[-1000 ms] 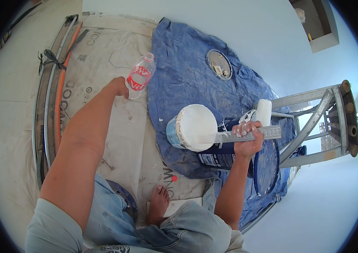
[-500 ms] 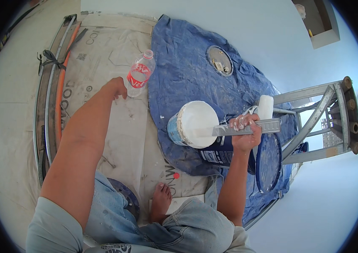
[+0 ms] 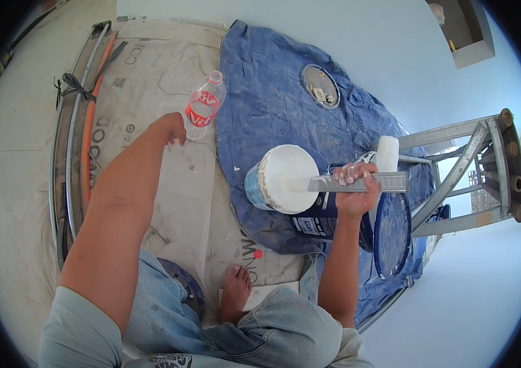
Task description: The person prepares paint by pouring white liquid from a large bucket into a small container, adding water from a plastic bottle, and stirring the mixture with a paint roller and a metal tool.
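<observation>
My right hand (image 3: 357, 187) is closed around a flat metal bar (image 3: 389, 182), with white smears on the fingers. The bar's far end reaches into a white bucket (image 3: 266, 190) with a blue label, which holds white paint (image 3: 288, 168). Beside that hand stands a white cylinder like a paint roller sleeve (image 3: 387, 153). My left hand (image 3: 174, 129) hangs with loosely bent fingers and nothing visible in it. It is close to the lower part of a clear plastic bottle (image 3: 204, 109) with a red label and no cap; whether they touch I cannot tell.
A blue tarp (image 3: 260, 80) lies under the buckets, with a round lid (image 3: 320, 87) farther back. A dark blue bucket (image 3: 312, 226) and a dark blue lid (image 3: 392, 236) are near my right arm. A ladder (image 3: 457, 178) stands right; a red cap (image 3: 258, 254) lies near my foot.
The metal bar and my right hand have shifted very slightly over the bucket. My left hand stays beside the bottle. The whole view has moved only a little.
</observation>
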A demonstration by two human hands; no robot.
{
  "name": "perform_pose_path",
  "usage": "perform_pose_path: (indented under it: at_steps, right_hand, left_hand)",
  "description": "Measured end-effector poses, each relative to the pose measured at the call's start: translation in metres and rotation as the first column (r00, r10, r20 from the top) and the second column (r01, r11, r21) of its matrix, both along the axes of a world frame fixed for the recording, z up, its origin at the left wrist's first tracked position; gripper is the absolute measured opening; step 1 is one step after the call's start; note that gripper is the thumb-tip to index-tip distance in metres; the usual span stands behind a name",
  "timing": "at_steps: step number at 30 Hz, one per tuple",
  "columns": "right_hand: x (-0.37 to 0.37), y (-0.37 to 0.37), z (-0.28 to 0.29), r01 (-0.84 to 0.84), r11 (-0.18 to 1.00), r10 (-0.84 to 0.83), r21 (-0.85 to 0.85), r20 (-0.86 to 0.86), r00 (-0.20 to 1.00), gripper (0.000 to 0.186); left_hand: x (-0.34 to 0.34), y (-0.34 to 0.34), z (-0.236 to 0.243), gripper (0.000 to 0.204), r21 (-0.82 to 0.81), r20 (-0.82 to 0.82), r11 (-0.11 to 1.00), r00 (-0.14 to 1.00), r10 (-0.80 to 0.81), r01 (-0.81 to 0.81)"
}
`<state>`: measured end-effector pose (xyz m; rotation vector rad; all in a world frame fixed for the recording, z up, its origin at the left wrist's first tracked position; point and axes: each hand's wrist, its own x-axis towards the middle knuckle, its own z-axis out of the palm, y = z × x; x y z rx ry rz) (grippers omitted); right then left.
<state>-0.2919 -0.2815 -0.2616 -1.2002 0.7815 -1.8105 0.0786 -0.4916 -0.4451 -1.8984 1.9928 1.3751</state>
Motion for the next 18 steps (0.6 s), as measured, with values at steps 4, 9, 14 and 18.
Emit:
perform_pose_path:
  at_steps: [4,9,14,18]
  right_hand:
    - [-0.009,0.003,0.013,0.122,0.984,-0.115,0.132,-0.061,0.991,0.008]
    - [0.022,-0.009,-0.007,0.239,0.971,-0.237,-0.021,-0.240,0.941,0.009]
    - [0.013,-0.008,-0.007,0.055,0.993,-0.067,-0.108,-0.109,0.992,0.011]
    - [-0.013,-0.006,0.000,0.074,0.993,-0.079,0.087,0.056,0.995,0.009]
  left_hand:
    - [-0.002,0.002,0.004,0.041,-0.004,0.047,1.000,0.999,-0.008,0.008]
    - [0.005,0.005,0.008,0.056,-0.013,-0.008,1.000,1.000,0.020,-0.020]
    - [-0.006,-0.010,0.006,0.078,0.042,0.022,0.999,1.000,0.020,-0.021]
    - [0.003,-0.031,-0.039,0.036,-0.110,-0.084,0.994,0.996,0.009,-0.018]
